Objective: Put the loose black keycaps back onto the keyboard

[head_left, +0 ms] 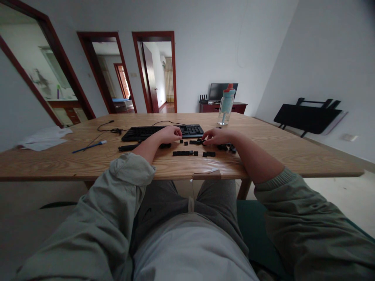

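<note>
A black keyboard [140, 132] lies across the table in front of me. My left hand [170, 134] is over its near edge, with the fingers curled together; anything between them is hidden or too small to make out. Several loose black keycaps [184, 153] lie in a row nearer to me. My right hand [217, 136] reaches down at a second group of keycaps [191, 142], its fingertips pinched around a dark keycap. More keycaps [231, 148] are piled beside and partly under the right wrist.
A black-handled tool [127, 148] lies left of my left forearm, and a blue brush-like stick [88, 147] farther left. Crumpled white paper [43, 137] and a cable [115, 130] are on the left side. A water bottle [226, 105] stands behind my right hand.
</note>
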The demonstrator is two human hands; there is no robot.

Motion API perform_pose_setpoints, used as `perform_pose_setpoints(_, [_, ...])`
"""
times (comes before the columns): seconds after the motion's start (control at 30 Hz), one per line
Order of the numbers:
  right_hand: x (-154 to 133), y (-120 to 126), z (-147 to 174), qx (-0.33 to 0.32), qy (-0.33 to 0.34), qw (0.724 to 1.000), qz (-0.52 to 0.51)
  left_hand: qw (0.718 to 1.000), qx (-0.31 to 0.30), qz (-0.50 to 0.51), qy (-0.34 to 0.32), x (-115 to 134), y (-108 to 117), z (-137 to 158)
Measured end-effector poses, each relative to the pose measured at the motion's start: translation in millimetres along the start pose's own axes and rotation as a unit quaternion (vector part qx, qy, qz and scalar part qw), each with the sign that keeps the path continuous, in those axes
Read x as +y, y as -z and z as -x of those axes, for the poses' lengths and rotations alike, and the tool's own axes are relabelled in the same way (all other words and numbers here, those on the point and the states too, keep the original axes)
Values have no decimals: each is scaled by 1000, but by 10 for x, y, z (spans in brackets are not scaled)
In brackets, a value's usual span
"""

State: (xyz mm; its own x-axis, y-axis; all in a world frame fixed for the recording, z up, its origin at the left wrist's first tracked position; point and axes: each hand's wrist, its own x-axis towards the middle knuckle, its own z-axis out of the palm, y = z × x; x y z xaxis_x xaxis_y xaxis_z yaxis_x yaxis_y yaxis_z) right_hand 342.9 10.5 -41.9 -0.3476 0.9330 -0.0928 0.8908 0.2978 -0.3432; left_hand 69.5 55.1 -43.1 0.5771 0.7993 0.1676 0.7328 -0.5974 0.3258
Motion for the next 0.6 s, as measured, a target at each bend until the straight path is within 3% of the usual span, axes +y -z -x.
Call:
perform_pose_setpoints(0.27, [7,1,-2,1,6,1000,14,1000,22,3,-15,48,0,13])
perform_pose_setpoints(0.47, [-57,-141,-137,78,24,996,31,999,-3,12,-46,125,-13,11])
perform_pose_setpoints(0.6, [-121,-212,-201,107,73,992,8,999,-9,17,-44,129,-24,11])
